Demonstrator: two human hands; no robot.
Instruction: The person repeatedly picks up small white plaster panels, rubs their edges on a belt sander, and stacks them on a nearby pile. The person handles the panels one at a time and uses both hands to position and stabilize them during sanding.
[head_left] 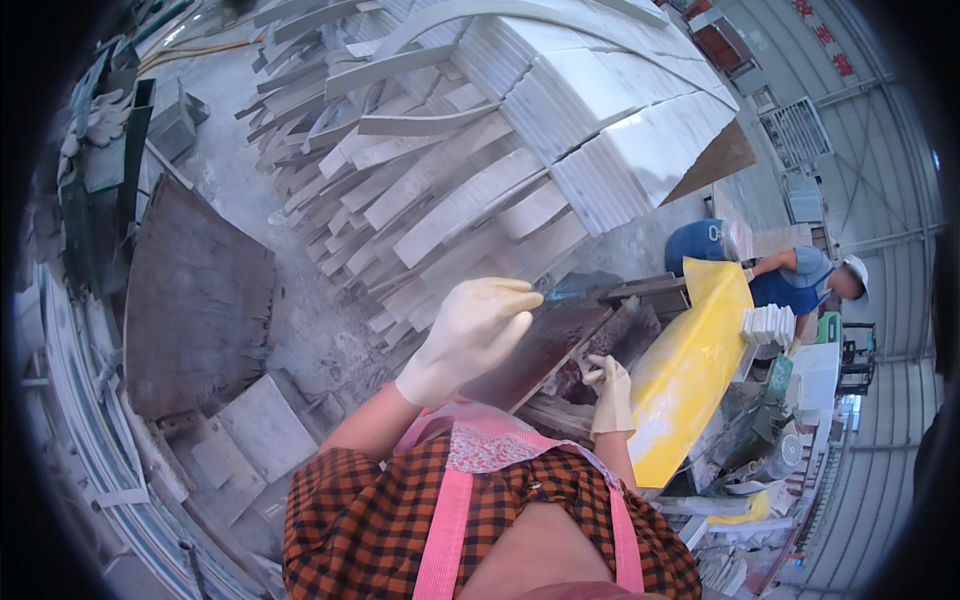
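My left hand (468, 338), in a pale rubber glove, is raised above a reddish-brown board (540, 350). Its fingers are bent and closed together, and a faint bluish streak shows beyond their tips; what they hold, if anything, is unclear. Lower and to the right, my right hand (612, 398), gloved alike, has its fingers curled over a dark, wet-looking trough (625, 335). Anything between those fingers is too small to make out. A yellow sheet (690, 375) drapes down close beside the right hand.
Ahead stands a large stack of pale stone slabs and strips (590, 110), with long ends jutting toward me. A dark worn board (200, 300) leans at the left. At the right are a blue barrel (695, 245), stacked white tiles (768, 325), a motor (783, 455) and a co-worker (790, 280).
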